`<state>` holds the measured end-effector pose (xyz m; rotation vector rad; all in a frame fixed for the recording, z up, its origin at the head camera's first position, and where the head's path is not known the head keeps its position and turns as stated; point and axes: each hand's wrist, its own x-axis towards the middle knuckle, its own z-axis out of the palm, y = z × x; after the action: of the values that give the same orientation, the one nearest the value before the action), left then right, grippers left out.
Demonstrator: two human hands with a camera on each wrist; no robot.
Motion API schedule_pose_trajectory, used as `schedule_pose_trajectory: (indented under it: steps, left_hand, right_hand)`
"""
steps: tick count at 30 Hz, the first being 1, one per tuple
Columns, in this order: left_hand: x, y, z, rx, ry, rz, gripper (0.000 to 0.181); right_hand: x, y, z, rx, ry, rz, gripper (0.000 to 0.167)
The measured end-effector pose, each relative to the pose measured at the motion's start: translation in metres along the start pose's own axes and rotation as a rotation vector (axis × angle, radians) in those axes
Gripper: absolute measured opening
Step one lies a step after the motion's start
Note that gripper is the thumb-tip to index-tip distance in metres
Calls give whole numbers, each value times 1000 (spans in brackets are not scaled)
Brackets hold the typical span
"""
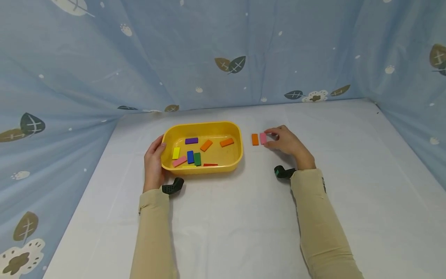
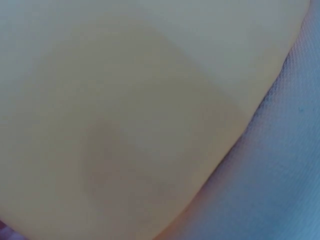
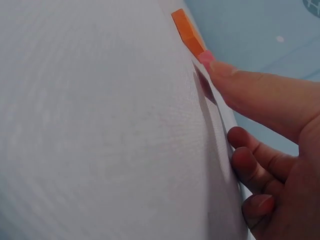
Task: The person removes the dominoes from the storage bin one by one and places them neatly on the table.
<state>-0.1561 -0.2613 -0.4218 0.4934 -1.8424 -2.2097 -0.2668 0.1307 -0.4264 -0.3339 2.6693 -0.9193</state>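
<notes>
A light-blue fabric backdrop [image 1: 174, 58] printed with leaves and paw marks rises along the far, left and right sides. Between its sides lies a table covered in white cloth [image 1: 230, 217]. A left tan sleeve [image 1: 153, 236] and a right tan sleeve [image 1: 320, 224] reach over it from the near side.

A yellow rounded-rectangular tray [image 1: 226, 157] stands left of centre towards the far part of the cloth. The left hand [image 1: 153, 164] grips its left end, thumb at the rim. Well to the right of the tray, the right hand [image 1: 287, 143] pinches a small pink rectangular block [image 1: 263, 138] between thumb and finger; whether that block touches the cloth cannot be told. A black wrist device sits at each wrist, the left one [image 1: 173, 186] near the tray's near wall.

Just left of the pinched block, an orange rectangular block [image 1: 255, 139] rests on the cloth, between it and the tray.

Inside the tray, a purple block [image 1: 191, 141] lies on the far side, with two more orange blocks [image 1: 206, 145] to its right. A yellow block [image 1: 176, 153] and a second pink block [image 1: 179, 161] lie at the left; right of these, a blue block [image 1: 190, 157] sits beside a green block [image 1: 197, 159]. Partly hidden by the near wall are a red block [image 1: 210, 165] and another yellow piece [image 1: 189, 166].
</notes>
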Motion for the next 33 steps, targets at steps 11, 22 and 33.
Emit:
schedule_pose_trajectory:
  steps: [11, 22, 33]
  left_hand:
    - [-1, 3, 2, -10, -2, -7, 39]
    - [-1, 1, 1, -8, 14, -23, 38]
    - [0, 1, 1, -6, 17, -28, 38]
  right_hand:
    - [0, -1, 0, -5, 2, -19, 47]
    - [0, -2, -2, -48, -47, 19, 64]
    - [-5, -37, -4, 43, 185, -151, 39]
